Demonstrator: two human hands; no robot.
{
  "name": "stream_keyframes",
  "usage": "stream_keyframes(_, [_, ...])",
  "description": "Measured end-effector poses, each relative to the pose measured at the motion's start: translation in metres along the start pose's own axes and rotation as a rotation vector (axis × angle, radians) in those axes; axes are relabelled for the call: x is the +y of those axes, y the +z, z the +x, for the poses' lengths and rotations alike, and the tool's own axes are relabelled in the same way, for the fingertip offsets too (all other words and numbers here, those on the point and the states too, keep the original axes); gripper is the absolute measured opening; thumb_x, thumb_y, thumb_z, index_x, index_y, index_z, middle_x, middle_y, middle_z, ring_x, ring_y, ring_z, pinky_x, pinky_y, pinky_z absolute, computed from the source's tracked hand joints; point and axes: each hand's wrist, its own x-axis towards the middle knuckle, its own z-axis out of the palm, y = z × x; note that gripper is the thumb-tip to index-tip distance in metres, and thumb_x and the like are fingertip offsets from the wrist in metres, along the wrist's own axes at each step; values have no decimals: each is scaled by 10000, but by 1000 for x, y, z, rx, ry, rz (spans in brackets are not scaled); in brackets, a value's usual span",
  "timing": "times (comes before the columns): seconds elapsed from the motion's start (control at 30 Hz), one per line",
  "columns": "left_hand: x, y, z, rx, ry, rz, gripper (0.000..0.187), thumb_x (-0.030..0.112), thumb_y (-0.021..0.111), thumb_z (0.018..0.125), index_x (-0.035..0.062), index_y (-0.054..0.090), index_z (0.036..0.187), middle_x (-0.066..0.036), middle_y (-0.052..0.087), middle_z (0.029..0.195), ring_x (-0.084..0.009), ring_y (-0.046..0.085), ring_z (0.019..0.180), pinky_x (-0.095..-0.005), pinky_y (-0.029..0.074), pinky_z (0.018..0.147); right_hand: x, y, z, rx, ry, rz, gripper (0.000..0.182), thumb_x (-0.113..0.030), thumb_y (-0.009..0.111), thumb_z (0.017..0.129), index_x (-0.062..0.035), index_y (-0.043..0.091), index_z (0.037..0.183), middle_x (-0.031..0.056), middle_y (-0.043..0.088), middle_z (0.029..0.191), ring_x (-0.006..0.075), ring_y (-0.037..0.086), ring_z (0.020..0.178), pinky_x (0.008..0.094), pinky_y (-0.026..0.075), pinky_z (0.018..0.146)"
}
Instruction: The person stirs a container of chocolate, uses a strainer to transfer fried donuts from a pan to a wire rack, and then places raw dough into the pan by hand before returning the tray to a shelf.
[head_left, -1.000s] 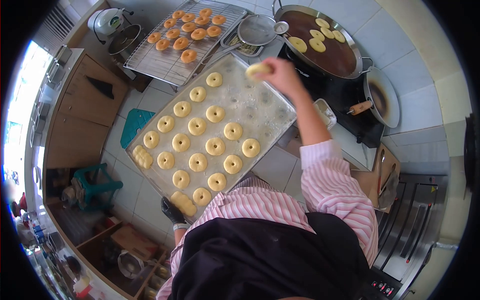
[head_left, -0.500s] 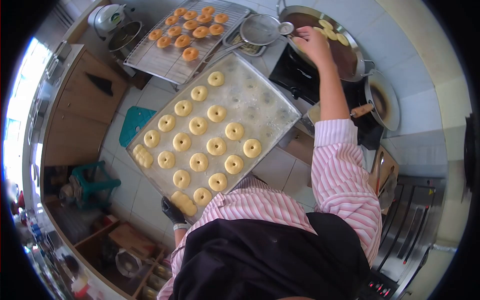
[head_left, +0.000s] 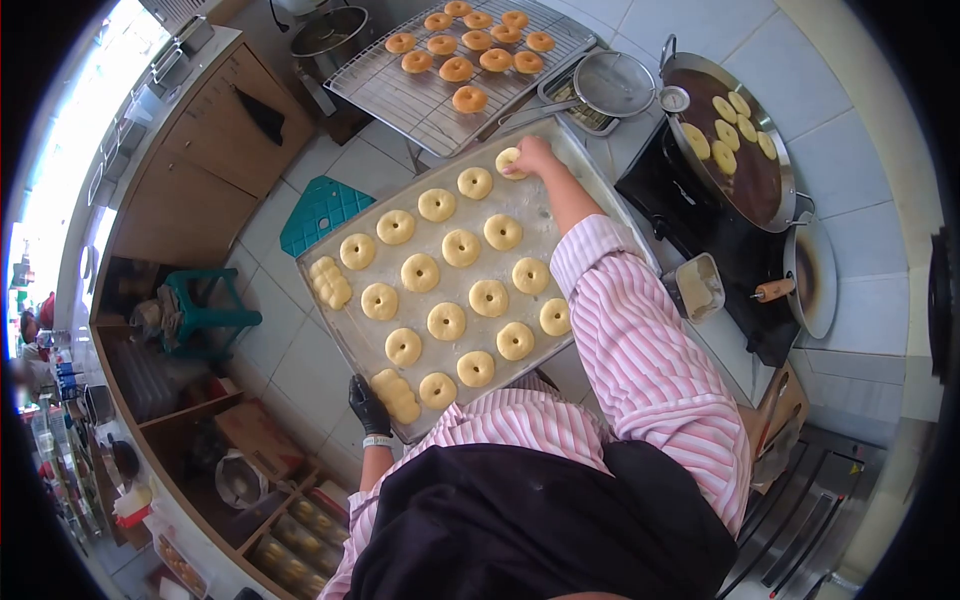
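Head view: the right hand (head_left: 533, 155) closes its grip on a raw doughnut (head_left: 509, 160) at the far corner of the tray (head_left: 600, 205). The gloved left hand (head_left: 368, 405) clamps the tray's near edge. Best to lift the soft ring from beneath, fingers spread, keeping the tray level, before carrying it towards the oil pan (head_left: 752, 180).

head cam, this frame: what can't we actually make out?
- Head view: right hand covers part of the raw dough ring; finger contact on it unclear.
- Left hand, gloved, at the tray corner; the grip under the rim is hidden.
- Shelf items at lower left are too small and distorted.
- Wok: oil depth unreadable.
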Motion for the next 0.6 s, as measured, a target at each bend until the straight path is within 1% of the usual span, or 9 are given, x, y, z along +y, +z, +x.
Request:
stream_keyframes(0.07, [-5,-2,1,-35,-77,-65,361,264,448,939,-68,565,1023,-136,601,920,-189,528,827,-329,440,771,9,8,-10,180,-115,69,537,-350,833,513,-57,640,919,143,624,967,286,581,935,371,458,829])
stream_keyframes(0.1, [-10,-3,3,-57,-111,-98,365,264,448,939,-70,564,1029,-142,603,933,-196,532,839,-333,440,777,9,12,-20,298,-170,146,447,-264,816,557,-57,630,906,110,639,823,265,609,774,336,486,745])
stream_keyframes(0.2, [-23,-5,8,-61,-54,-24,377,268,452,938,-80,562,1033,-145,598,962,-198,527,858,-337,439,783,10,-10,-55,271,-198,415,385,-193,792,607,-37,615,911,89,637,762,233,609,688,306,490,685])
stream_keyframes(0.33, [-2,0,3,-43,-64,-72,390,273,460,935,-88,558,1044,-147,595,973,-199,525,869,-334,437,795,26,-109,-144,464,-177,623,356,-220,770,685,-38,601,940,60,642,799,113,596,706,268,486,649])
stream_keyframes(0.37, [-3,-2,4,-41,-54,-71,394,275,462,934,-89,558,1048,-148,594,975,-200,525,871,-333,436,800,16,-159,-188,487,-78,502,336,-229,759,701,-44,602,933,40,637,803,111,588,701,267,484,652])
stream_keyframes(0.43, [4,0,3,-27,-58,-34,407,281,460,934,-92,549,1071,-154,587,1008,-208,524,892,-331,431,826,61,-200,-214,778,-115,346,338,-252,742,718,-38,609,943,58,644,790,110,592,695,259,483,658])
stream_keyframes(0.47, [-4,2,4,-24,-34,-29,411,283,458,935,-93,546,1074,-154,583,1017,-210,523,900,-332,431,831,65,-226,-235,798,7,441,358,-220,763,670,-5,608,912,111,648,800,178,624,718,289,488,655])
stream_keyframes(0.53, [-31,0,11,-13,13,-18,418,287,453,937,-95,539,1082,-155,576,1035,-214,521,917,-333,430,840,121,-246,-242,856,131,170,348,-195,733,686,-12,605,954,152,652,882,261,637,820,328,491,735])
stream_keyframes(0.6, [-33,-2,13,-62,-12,-26,429,294,446,939,-93,525,1108,-166,565,1069,-227,524,940,-341,427,853,154,-253,-244,656,291,29,355,-200,721,694,-17,600,974,158,646,916,303,622,856,356,481,785])
